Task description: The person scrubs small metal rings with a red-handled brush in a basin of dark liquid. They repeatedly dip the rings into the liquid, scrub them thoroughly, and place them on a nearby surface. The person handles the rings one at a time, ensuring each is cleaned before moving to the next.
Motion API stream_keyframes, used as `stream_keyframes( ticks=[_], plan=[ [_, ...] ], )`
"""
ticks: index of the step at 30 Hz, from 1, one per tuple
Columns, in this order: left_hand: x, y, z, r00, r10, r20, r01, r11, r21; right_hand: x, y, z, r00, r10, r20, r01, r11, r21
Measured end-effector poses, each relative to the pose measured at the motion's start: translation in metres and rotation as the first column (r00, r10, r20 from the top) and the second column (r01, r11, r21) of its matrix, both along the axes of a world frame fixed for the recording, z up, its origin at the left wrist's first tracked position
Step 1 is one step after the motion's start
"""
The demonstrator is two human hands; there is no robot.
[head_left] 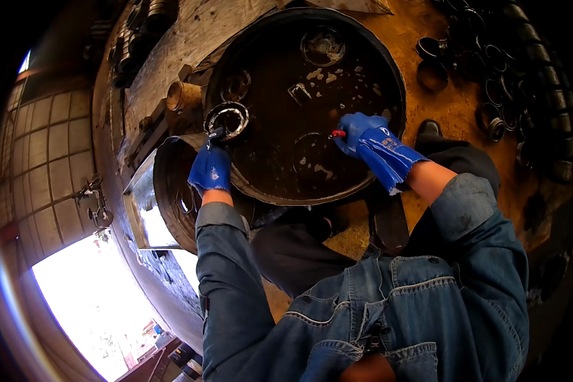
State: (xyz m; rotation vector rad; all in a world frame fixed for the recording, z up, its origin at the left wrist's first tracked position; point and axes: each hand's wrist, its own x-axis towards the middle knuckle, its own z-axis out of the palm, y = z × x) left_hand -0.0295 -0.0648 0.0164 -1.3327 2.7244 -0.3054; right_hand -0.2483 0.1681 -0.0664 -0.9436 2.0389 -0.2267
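Both my hands wear blue rubber gloves. My left hand point(211, 167) is closed at the near edge of a shiny metal ring point(238, 130), holding it over the left rim of a wide round tub point(401, 83). Something dark shows at these fingertips; I cannot tell if it is a tool or a stain. Above the tub's right side, my right hand point(363, 135) is a fist around a tool with a red end point(338, 134); the rest of it is hidden. Dark liquid point(267, 159) fills the tub, with pale flecks floating on it.
Another round metal part point(323, 47) sits at the tub's far side, and a small squarish piece point(299, 94) lies nearer its middle. Many dark rings point(431, 75) are heaped at right. A rusty cylinder point(183, 95) stands left of the tub, a dark drum point(172, 191) nearer me.
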Motion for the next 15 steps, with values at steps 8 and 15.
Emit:
stream_keyframes(
  ticks=[8,15],
  plan=[
    [0.003,-0.078,-0.062,0.989,-0.125,-0.081,0.137,0.975,0.172,0.004,0.004,-0.009,0.999,0.004,-0.04,-0.006,0.998,-0.065],
    [0.044,-0.118,-0.069,0.818,0.309,-0.485,0.275,0.531,0.802,0.003,0.004,0.002,0.999,0.035,-0.023,-0.037,0.997,-0.066]
  ],
)
